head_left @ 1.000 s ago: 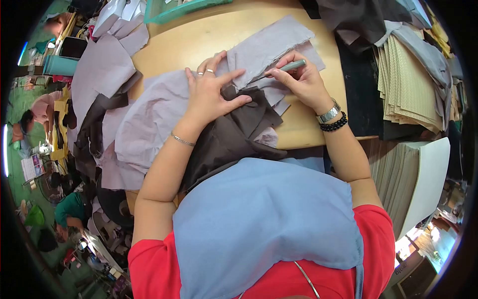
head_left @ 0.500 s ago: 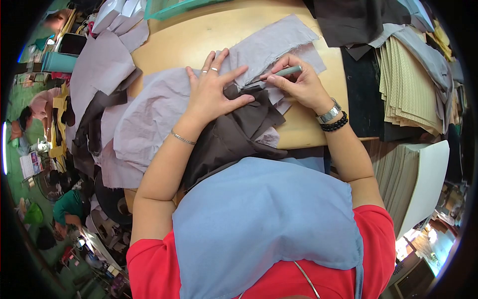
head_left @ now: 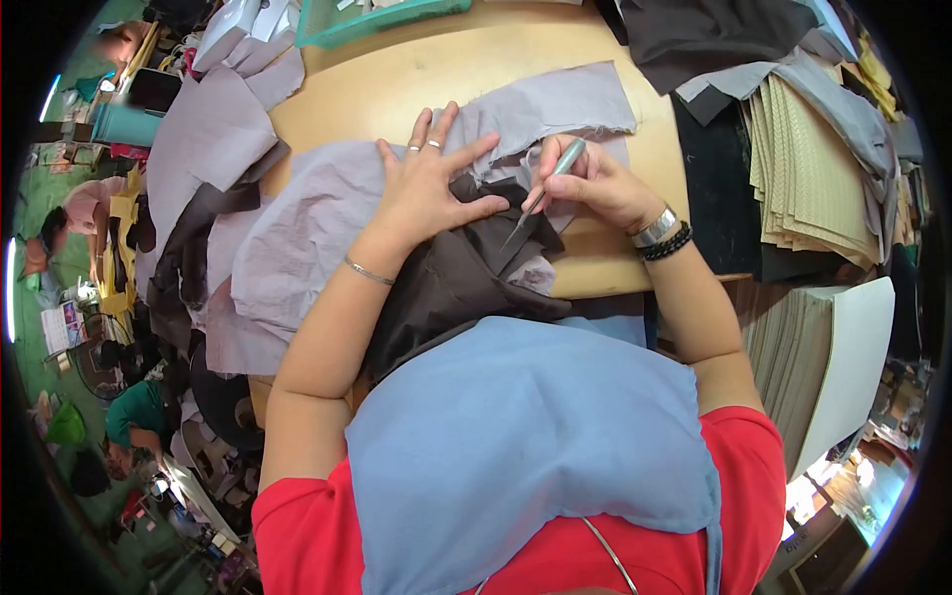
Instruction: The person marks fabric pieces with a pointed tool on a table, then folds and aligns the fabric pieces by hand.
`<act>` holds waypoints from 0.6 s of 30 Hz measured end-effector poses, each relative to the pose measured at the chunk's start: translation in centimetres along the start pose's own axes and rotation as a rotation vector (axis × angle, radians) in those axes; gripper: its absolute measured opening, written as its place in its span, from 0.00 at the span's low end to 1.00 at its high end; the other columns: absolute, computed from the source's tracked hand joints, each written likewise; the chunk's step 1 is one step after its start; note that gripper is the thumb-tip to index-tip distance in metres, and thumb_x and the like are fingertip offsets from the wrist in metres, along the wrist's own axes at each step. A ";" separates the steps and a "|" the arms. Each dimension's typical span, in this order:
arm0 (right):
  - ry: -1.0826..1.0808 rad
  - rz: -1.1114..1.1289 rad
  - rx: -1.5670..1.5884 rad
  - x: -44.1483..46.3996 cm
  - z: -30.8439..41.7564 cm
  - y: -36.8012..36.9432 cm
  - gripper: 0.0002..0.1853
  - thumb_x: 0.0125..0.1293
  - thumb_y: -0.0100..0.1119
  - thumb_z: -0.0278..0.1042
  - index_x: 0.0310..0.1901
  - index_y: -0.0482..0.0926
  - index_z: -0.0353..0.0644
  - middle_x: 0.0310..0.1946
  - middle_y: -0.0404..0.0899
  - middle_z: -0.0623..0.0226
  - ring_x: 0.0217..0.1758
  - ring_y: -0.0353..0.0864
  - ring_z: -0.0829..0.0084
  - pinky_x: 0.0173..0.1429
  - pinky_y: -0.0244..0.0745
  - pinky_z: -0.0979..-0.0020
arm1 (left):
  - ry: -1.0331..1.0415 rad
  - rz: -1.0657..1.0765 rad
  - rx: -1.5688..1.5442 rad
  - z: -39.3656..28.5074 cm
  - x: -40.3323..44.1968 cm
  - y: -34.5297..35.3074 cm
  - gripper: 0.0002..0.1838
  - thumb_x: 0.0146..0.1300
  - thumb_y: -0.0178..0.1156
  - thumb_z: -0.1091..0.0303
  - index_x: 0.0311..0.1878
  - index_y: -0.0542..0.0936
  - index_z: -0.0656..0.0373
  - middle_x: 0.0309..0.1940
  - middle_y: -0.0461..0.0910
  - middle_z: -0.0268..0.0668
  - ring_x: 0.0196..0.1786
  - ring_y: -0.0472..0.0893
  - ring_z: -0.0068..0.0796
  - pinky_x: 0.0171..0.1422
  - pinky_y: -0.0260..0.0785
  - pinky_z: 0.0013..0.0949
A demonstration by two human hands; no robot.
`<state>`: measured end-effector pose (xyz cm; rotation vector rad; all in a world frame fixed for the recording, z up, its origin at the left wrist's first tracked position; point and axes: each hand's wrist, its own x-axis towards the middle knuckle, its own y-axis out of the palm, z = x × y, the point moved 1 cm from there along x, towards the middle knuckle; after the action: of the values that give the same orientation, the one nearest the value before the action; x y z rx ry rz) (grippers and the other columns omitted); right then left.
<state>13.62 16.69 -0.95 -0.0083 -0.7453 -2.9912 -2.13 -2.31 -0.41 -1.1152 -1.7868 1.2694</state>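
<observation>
My left hand (head_left: 428, 183) lies with fingers spread on light grey-mauve fabric (head_left: 307, 208) and on the upper part of dark brown fabric (head_left: 436, 278). In my right hand (head_left: 595, 183) is a slim pointed tool (head_left: 568, 157) with a grey-green handle, pinched between thumb and fingers. Its thin tip points down toward me, over the dark fabric; whether it touches the cloth I cannot tell. A grey strip (head_left: 560, 99) with a frayed edge stretches beyond both hands. Loose threads show beside the right fingers.
More cut fabric pieces (head_left: 213, 129) are heaped at the left of the wooden table (head_left: 377, 84). A green tray (head_left: 387, 22) stands at the far edge. To the right are cream textured sheets (head_left: 818, 178), dark cloth (head_left: 714, 40) and a stack of boards (head_left: 823, 357). Other people work far left.
My right hand has turned the pointed tool, so its tip swung from the frayed strip down toward me. The strip's edge now lies flatter. My left hand stays put on the fabric.
</observation>
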 end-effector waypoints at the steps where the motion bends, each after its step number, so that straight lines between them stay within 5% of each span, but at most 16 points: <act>1: -0.001 0.020 -0.025 0.1 -0.2 0.2 0.08 0.73 0.59 0.37 0.45 0.72 0.46 0.40 0.85 0.63 0.43 0.84 0.76 0.50 0.76 0.73 | 0.000 0.002 0.005 0.0 0.0 0.0 0.42 0.44 0.69 0.29 0.66 0.76 0.26 0.78 0.55 0.46 0.80 0.50 0.56 0.67 0.36 0.86; 5: -0.156 -0.546 0.119 -0.9 1.6 -2.6 0.08 0.75 0.57 0.40 0.49 0.73 0.48 0.37 0.81 0.70 0.37 0.77 0.79 0.50 0.72 0.74 | -0.029 -0.007 -0.019 0.1 -0.7 0.0 0.43 0.44 0.69 0.28 0.67 0.76 0.30 0.78 0.54 0.48 0.80 0.49 0.56 0.67 0.36 0.85; 6: -0.167 -0.588 0.092 -1.6 2.1 -4.2 0.11 0.74 0.58 0.43 0.50 0.76 0.48 0.35 0.83 0.72 0.32 0.74 0.83 0.40 0.69 0.78 | -0.043 -0.013 -0.025 0.2 -1.1 0.0 0.44 0.44 0.69 0.28 0.67 0.77 0.31 0.78 0.54 0.48 0.80 0.49 0.56 0.68 0.36 0.85; 11: 0.080 -0.982 -1.130 -5.7 5.7 -6.3 0.24 0.67 0.64 0.46 0.57 0.77 0.38 0.27 0.83 0.65 0.28 0.81 0.71 0.38 0.76 0.69 | -0.174 -0.027 -0.064 1.1 -5.2 -0.6 0.45 0.44 0.69 0.29 0.67 0.77 0.37 0.78 0.53 0.52 0.80 0.48 0.57 0.68 0.34 0.85; 15: 0.246 -1.011 -1.548 -6.8 5.7 -7.0 0.23 0.61 0.65 0.42 0.54 0.79 0.39 0.33 0.85 0.58 0.38 0.85 0.53 0.45 0.79 0.58 | -0.217 -0.017 -0.031 1.2 -5.8 -2.1 0.41 0.48 0.69 0.31 0.64 0.79 0.40 0.78 0.53 0.52 0.80 0.48 0.59 0.68 0.34 0.84; 18: -0.249 -1.032 -1.935 -5.8 5.3 -4.9 0.18 0.60 0.67 0.41 0.49 0.81 0.42 0.38 0.83 0.56 0.43 0.83 0.55 0.49 0.77 0.58 | -0.148 -0.134 0.021 0.8 -3.4 -2.7 0.29 0.60 0.64 0.43 0.61 0.81 0.45 0.76 0.58 0.52 0.79 0.53 0.56 0.72 0.41 0.76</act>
<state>19.11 23.81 1.37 -0.0925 2.8488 -2.8120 -2.13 -6.13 1.73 -0.8940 -1.9173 1.3154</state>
